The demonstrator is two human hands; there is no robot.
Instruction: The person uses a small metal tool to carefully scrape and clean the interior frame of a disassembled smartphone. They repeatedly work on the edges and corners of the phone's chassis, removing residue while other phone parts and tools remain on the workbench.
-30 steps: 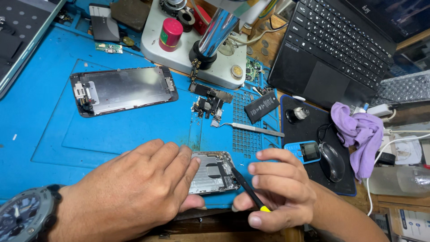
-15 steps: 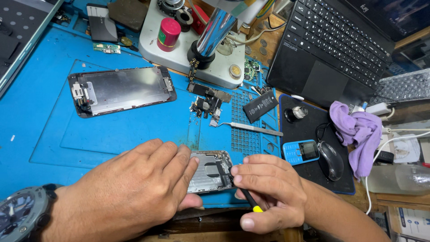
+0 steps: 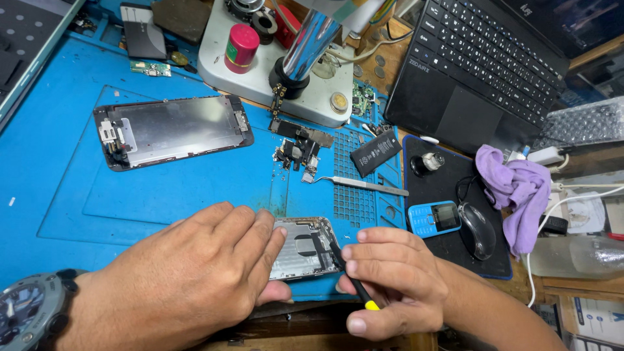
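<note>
An opened silver phone housing [image 3: 305, 247] lies on the blue work mat [image 3: 195, 188] near its front edge. My left hand [image 3: 188, 279] lies flat over the housing's left part and holds it down; a dark watch [image 3: 26, 312] is on that wrist. My right hand [image 3: 390, 279] is closed around a thin black screwdriver with a yellow end [image 3: 354, 283]. Its tip rests on the housing's right side. Further back on the mat lies a detached phone screen [image 3: 172, 130], face down.
Small loose phone parts [image 3: 299, 146], metal tweezers [image 3: 361, 185] and a black battery [image 3: 376, 153] lie mid-mat. A microscope base [image 3: 279, 65] stands behind. To the right are a laptop [image 3: 481, 58], a blue keypad phone [image 3: 434, 218], a mouse [image 3: 478, 227] and a purple cloth [image 3: 517, 185].
My right hand with the screwdriver has shifted slightly left, bringing the tip onto the housing. My left hand has stayed in place on the housing.
</note>
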